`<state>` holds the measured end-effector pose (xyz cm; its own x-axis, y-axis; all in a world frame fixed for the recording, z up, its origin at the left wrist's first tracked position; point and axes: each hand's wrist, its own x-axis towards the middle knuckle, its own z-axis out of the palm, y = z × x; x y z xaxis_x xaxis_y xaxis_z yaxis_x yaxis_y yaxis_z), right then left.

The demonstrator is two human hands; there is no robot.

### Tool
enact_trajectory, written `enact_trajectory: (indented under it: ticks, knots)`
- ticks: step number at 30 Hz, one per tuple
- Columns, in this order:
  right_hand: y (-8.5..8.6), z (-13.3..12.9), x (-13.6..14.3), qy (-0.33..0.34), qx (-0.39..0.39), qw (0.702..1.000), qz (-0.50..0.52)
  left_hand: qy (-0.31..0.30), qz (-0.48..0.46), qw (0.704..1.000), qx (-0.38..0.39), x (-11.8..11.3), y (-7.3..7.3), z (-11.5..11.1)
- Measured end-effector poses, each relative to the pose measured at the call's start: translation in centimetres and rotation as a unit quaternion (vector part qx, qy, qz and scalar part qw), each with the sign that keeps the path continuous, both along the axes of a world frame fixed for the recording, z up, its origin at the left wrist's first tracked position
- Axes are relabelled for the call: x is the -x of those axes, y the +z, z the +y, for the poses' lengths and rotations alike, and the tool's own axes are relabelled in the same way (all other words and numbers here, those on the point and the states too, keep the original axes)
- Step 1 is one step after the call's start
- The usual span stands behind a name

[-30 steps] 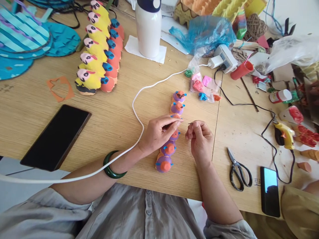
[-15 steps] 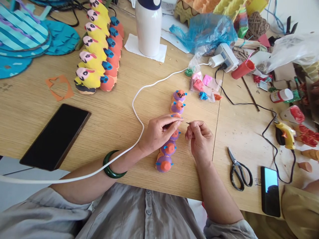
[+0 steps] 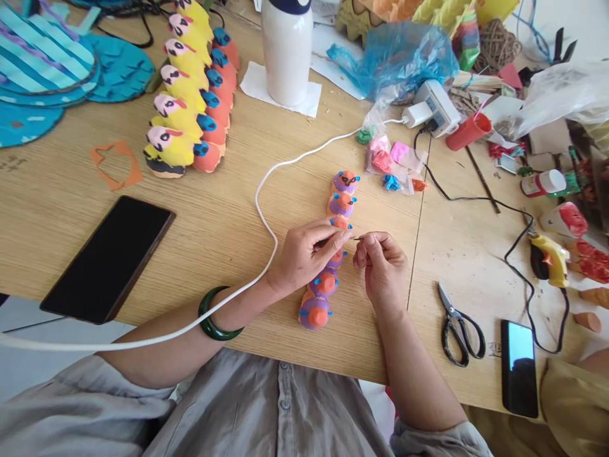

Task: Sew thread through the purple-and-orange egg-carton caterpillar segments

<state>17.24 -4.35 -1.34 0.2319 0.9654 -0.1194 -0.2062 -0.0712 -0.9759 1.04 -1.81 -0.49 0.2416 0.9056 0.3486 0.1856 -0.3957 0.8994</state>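
A row of purple and orange clay figures (image 3: 325, 283) with small blue side pieces runs up the table. Over its middle is my left hand (image 3: 304, 257), thumb and fingers pinched together; what they grip is too small to make out. Just right of the row, my right hand (image 3: 380, 263) pinches a thin dark strip (image 3: 358, 238) between thumb and forefinger, its free end pointing at my left fingertips. Dark markings show on the two farthest figures. Part of the row is hidden under my left hand.
A white cable (image 3: 259, 209) crosses the table and my left forearm. Scissors (image 3: 459, 327) and a phone (image 3: 518, 368) lie right, a larger phone (image 3: 109, 260) left. Behind are clay packets (image 3: 383, 160), a white bottle (image 3: 287, 57) and yellow figures (image 3: 178, 108). A person's sleeve (image 3: 571, 387) shows lower right.
The dark strip in my right hand now reaches closer to my left fingertips. My hands have otherwise barely moved, and the view has shifted slightly.
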Motion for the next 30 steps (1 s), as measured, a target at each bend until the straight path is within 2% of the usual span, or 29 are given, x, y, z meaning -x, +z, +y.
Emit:
enact_trajectory:
  ticks: [6,11,21,30]
  knots:
    - [0.11,-0.36,0.04,0.027,-0.025,0.998,-0.053,-0.002,0.009,1.0,0.004,-0.02,-0.46,0.08]
    - [0.28,-0.58,0.17,0.024,-0.03,0.994,-0.1,-0.028,0.0,0.999,0.045,0.0,-0.53,0.15]
    - [0.07,-0.61,0.06,0.016,-0.042,0.993,-0.109,-0.056,-0.027,0.992,0.107,0.04,-0.36,0.21]
    - [0.41,-0.66,0.15,0.032,-0.025,0.994,-0.107,-0.038,-0.045,0.99,0.128,0.16,-0.14,0.43]
